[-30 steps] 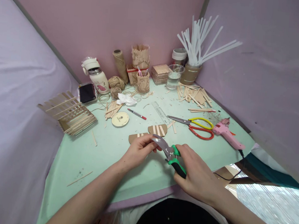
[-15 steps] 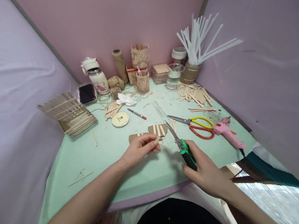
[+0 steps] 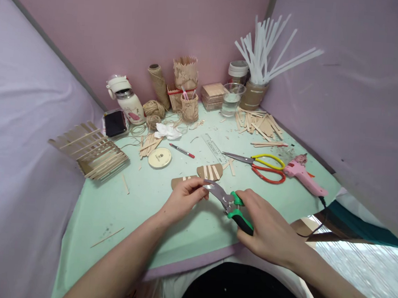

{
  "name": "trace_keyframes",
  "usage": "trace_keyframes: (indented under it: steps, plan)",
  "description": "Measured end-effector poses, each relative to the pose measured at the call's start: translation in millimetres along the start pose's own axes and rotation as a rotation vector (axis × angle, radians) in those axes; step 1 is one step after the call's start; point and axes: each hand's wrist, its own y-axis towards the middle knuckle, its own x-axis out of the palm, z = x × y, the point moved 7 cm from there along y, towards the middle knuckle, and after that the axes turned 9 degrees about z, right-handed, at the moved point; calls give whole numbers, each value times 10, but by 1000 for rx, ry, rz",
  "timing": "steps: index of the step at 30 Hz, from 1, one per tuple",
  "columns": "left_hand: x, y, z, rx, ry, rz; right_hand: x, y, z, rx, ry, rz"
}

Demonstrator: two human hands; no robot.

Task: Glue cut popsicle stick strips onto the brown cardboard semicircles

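Observation:
My right hand (image 3: 265, 225) is wrapped round the green and black handles of a pair of shears (image 3: 221, 197), their grey blades pointing left. Those blades lie right at the fingertips of my left hand (image 3: 188, 195), which is closed in a pinch. The short piece of wooden stick it pinches is mostly hidden by the blades now. Just beyond my fingers, a brown cardboard piece (image 3: 210, 172) carries several pale wood strips. Another brown cardboard piece (image 3: 177, 182) with strips is partly covered by my left hand.
Red and yellow-handled scissors (image 3: 253, 161), a pink glue gun (image 3: 305, 176) and a clear ruler (image 3: 214, 148) lie at right. Wooden sticks (image 3: 261, 124) are piled behind. At left stand a stick-built frame (image 3: 93, 152) and a bottle (image 3: 131, 106); a round lid (image 3: 160, 158) lies nearer.
My right hand has swung the shears left and down, bringing the blades from beside the ruler to my left fingertips. My left hand has stayed nearly in place.

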Motion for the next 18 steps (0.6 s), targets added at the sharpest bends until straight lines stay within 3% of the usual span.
trace_keyframes:
  steps: [18]
  plan:
    - [5, 11, -60, 28, 40, -18, 26, -4, -11, 1, -12, -25]
